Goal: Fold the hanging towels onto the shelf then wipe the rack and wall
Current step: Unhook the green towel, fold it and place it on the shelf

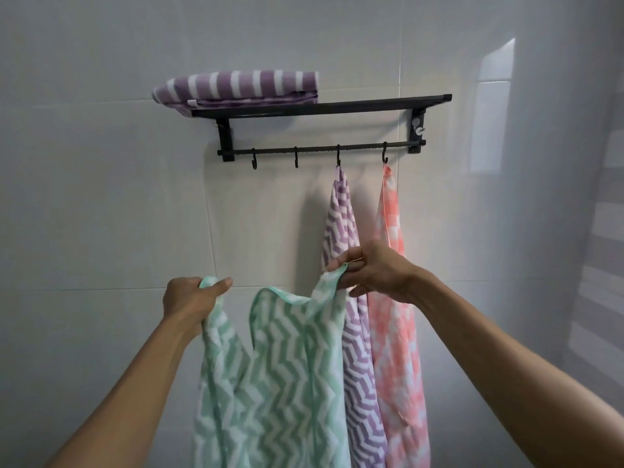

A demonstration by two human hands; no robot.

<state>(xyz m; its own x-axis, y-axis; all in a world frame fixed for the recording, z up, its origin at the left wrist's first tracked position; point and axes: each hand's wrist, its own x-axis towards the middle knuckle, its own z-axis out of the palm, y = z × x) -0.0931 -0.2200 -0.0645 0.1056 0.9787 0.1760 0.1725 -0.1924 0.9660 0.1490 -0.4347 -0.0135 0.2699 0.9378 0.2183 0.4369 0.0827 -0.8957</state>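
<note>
I am holding the green towel (pixel 270 366) off its hook, my left hand (pixel 189 298) gripping one top corner and my right hand (pixel 371 271) pinching the other. It is sagging limply between them, soft and light, so I am judging the corners the best hold for folding.

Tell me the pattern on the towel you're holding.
Mint green and white zigzag towel, seen in the head view.

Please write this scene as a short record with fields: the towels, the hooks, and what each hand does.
held towel: green zigzag towel, off the hooks, spread between both hands
left hand: grips one top corner
right hand: pinches the other top corner
folded on shelf: purple striped towel, at the left end
hanging: purple zigzag towel on the third hook, pink towel on the fourth
free hooks: first and second
</note>
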